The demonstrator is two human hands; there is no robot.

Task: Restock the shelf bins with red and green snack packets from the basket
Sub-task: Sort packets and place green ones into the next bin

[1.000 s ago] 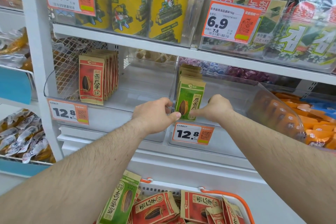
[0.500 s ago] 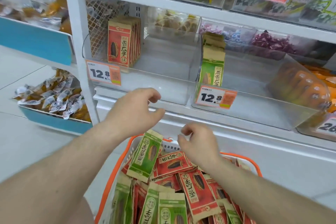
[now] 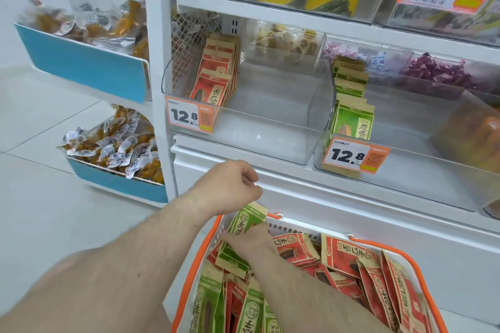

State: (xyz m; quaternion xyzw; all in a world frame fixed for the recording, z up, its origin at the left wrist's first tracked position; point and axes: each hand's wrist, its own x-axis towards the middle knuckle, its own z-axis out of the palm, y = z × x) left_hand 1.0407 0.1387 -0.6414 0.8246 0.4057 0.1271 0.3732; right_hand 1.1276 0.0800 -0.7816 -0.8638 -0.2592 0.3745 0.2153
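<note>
Green paper snack packet now under both hands in the orange-rimmed basket: right hand grasps it, left hand hovers loosely curled, having left the clear shelf bin, signalling another restock.

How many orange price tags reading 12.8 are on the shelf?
2. One price tag hangs on the bin holding red packets; the other tag hangs on the bin holding green packets.

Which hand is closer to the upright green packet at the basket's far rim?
Right. The right hand lies against the green packet; the left hand hovers just above its top edge.
</note>
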